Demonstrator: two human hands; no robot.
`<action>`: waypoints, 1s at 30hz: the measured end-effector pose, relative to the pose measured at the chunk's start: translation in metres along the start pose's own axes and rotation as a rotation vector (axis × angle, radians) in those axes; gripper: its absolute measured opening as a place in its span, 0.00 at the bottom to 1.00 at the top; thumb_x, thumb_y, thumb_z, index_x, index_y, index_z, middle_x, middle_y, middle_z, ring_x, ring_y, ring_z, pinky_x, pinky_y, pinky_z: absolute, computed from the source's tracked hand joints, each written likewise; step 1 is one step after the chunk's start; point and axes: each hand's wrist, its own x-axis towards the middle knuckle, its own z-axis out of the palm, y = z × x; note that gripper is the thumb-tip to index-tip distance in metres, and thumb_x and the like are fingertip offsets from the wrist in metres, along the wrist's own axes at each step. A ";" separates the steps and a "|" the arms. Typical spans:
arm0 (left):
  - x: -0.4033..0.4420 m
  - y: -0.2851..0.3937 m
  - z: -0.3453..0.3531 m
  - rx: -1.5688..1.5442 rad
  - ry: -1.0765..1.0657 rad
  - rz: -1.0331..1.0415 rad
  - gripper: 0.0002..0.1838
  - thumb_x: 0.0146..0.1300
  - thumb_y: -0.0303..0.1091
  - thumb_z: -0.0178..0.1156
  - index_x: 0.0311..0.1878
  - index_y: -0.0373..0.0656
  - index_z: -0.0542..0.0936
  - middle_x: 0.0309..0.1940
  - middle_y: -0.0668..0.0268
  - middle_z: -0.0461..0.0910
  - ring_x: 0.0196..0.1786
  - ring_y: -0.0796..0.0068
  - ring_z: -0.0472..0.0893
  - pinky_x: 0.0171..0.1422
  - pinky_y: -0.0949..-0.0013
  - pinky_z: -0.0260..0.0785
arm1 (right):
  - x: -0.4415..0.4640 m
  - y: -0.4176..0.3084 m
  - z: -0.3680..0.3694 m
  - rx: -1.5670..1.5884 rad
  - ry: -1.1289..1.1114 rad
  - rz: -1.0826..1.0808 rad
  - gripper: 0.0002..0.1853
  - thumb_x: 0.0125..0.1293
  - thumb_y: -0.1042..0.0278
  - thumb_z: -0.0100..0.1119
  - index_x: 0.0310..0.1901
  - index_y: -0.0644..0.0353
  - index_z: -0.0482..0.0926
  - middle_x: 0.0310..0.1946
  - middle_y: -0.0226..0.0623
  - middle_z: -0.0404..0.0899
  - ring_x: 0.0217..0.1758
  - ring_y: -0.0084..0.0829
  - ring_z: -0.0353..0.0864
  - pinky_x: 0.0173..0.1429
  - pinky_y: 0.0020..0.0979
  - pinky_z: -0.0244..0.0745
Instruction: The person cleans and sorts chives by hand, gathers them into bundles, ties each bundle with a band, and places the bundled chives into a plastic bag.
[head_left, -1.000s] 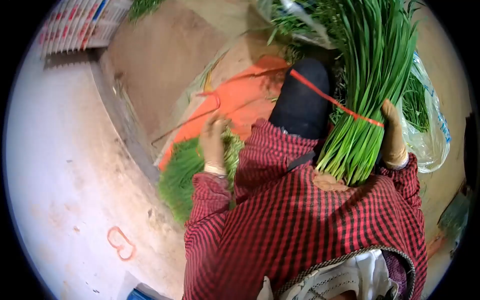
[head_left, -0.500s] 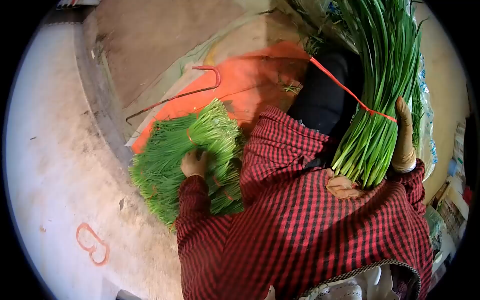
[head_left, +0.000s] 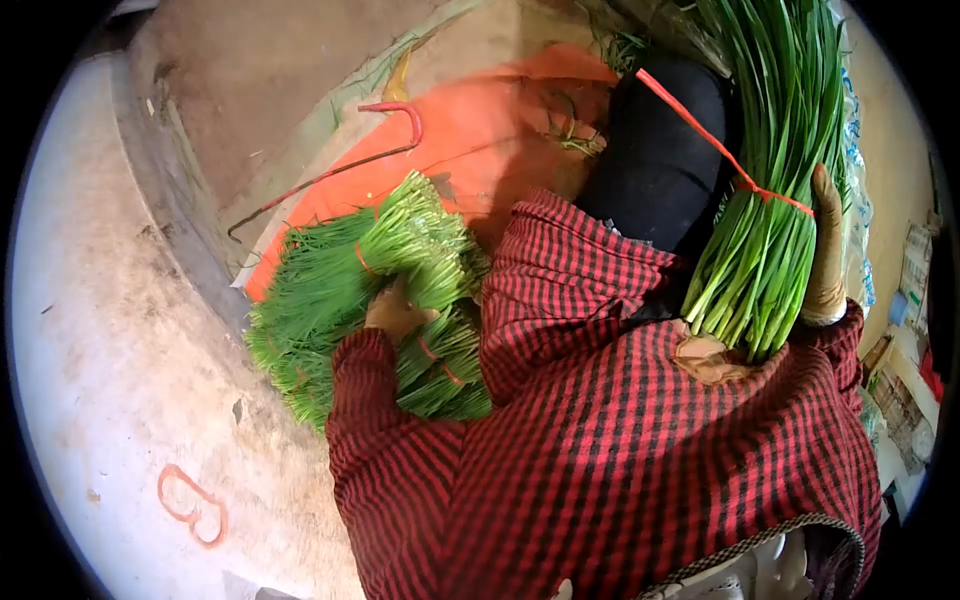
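Note:
My left hand (head_left: 398,310) reaches into a pile of garlic chives (head_left: 300,300), its fingers tucked against a small bundle (head_left: 410,235) tied with an orange band; the fingertips are partly hidden. On my right, a large, long bunch of garlic chives (head_left: 755,260) stands with its cut ends down against my lap. A red strip (head_left: 755,188) goes round it, with one end sticking out to the upper left. My gloved right hand (head_left: 828,250) presses along the bunch's right side, and most of its fingers are hidden behind the leaves.
An orange sheet (head_left: 470,140) lies under the pile. A metal hook with a red handle (head_left: 405,110) rests across its edge. The pale curved floor (head_left: 130,350) carries an orange mark. Clear plastic wrap (head_left: 855,200) and packaging (head_left: 905,390) are at the right.
My left hand has pushed slightly deeper under the small bundle in the pile. The red strip's loose end has swung up off the orange sheet. The view has shifted a little.

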 end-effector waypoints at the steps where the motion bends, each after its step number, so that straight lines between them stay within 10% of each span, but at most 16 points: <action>1: 0.001 0.016 -0.008 0.025 -0.079 -0.149 0.58 0.44 0.61 0.72 0.74 0.40 0.57 0.65 0.51 0.70 0.66 0.50 0.70 0.73 0.52 0.56 | -0.001 -0.002 -0.002 0.003 -0.029 0.009 0.31 0.65 0.43 0.57 0.61 0.60 0.73 0.52 0.38 0.80 0.49 0.30 0.81 0.56 0.33 0.77; 8: -0.036 0.000 0.062 0.213 0.736 0.185 0.38 0.50 0.40 0.70 0.65 0.43 0.68 0.60 0.55 0.73 0.61 0.50 0.72 0.69 0.53 0.61 | 0.004 0.005 -0.007 -0.027 0.006 -0.035 0.33 0.65 0.41 0.58 0.62 0.60 0.72 0.52 0.41 0.80 0.48 0.32 0.82 0.54 0.33 0.78; 20: -0.048 0.027 0.123 0.353 0.479 -0.067 0.44 0.51 0.26 0.67 0.72 0.40 0.58 0.61 0.53 0.68 0.64 0.54 0.69 0.66 0.55 0.64 | 0.012 0.002 -0.017 -0.071 -0.163 -0.006 0.30 0.69 0.45 0.54 0.65 0.57 0.70 0.59 0.35 0.76 0.56 0.29 0.78 0.61 0.32 0.73; 25: -0.032 0.029 0.112 0.425 0.431 -0.089 0.28 0.47 0.28 0.69 0.52 0.40 0.68 0.48 0.53 0.74 0.48 0.51 0.76 0.48 0.55 0.71 | 0.009 0.006 -0.015 -0.016 -0.192 0.018 0.32 0.69 0.45 0.55 0.66 0.58 0.69 0.58 0.35 0.76 0.56 0.28 0.77 0.61 0.32 0.72; 30: -0.044 0.046 0.088 0.355 0.319 -0.071 0.21 0.45 0.26 0.65 0.45 0.41 0.73 0.44 0.57 0.74 0.47 0.54 0.76 0.50 0.57 0.71 | 0.010 0.010 -0.015 -0.001 -0.131 -0.036 0.32 0.66 0.41 0.56 0.60 0.61 0.73 0.50 0.40 0.81 0.47 0.31 0.83 0.53 0.32 0.79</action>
